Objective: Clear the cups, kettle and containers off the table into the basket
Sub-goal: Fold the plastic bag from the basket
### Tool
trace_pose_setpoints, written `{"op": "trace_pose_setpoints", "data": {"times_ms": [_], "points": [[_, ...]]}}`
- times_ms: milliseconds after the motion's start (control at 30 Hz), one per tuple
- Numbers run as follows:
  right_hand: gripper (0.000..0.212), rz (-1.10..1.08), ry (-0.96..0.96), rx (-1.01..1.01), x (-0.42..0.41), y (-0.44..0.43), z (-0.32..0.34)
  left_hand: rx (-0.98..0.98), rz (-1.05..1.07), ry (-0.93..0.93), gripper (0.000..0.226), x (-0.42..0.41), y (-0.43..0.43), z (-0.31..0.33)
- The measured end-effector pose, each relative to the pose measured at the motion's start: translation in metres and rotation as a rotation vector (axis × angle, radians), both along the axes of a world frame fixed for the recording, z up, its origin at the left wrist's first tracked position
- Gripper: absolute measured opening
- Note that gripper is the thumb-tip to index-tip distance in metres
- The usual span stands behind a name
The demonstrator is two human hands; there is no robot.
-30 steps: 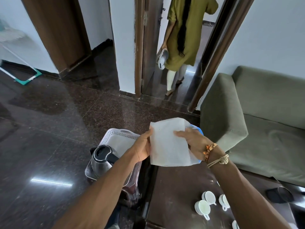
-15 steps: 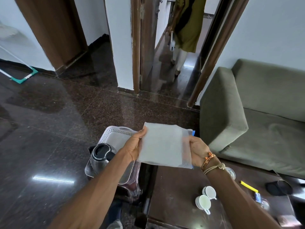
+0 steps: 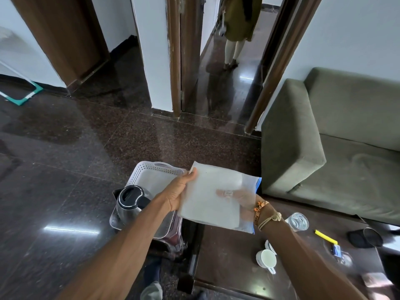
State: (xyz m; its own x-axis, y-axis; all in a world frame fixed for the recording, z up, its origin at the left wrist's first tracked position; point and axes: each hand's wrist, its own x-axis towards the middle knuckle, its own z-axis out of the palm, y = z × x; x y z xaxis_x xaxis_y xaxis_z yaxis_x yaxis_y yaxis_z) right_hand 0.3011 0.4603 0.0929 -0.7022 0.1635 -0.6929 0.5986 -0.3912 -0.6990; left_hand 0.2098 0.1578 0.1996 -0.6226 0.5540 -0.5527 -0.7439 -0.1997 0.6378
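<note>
I hold a translucent white plastic container with a blue edge, flat between both hands, above the gap between basket and table. My left hand grips its left edge. My right hand is under it, showing through the plastic. The white perforated basket sits to the left on a low stand, with a steel kettle with a black lid inside it. On the dark table stand a white cup, a second cup partly hidden behind my right arm, and a clear glass.
A grey-green sofa stands right of the table. A yellow pen, a small blue item and a dark round lid lie at the table's right. A person walks away through the doorway ahead. Glossy dark floor lies to the left.
The container has tilted flatter and lowered slightly. My right hand has slid beneath it. The view has dipped, and the person in the doorway has moved further away.
</note>
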Motion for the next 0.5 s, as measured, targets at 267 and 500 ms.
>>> {"op": "trace_pose_setpoints", "data": {"times_ms": [267,500], "points": [[0.020,-0.123,0.007,0.021,-0.014,-0.096,0.122,-0.109,0.069,-0.025,0.047,-0.013,-0.031,-0.035],[0.021,0.162,0.087,0.216,-0.066,-0.124,0.122,-0.286,0.302,0.021,0.018,-0.044,-0.060,-0.060]]}}
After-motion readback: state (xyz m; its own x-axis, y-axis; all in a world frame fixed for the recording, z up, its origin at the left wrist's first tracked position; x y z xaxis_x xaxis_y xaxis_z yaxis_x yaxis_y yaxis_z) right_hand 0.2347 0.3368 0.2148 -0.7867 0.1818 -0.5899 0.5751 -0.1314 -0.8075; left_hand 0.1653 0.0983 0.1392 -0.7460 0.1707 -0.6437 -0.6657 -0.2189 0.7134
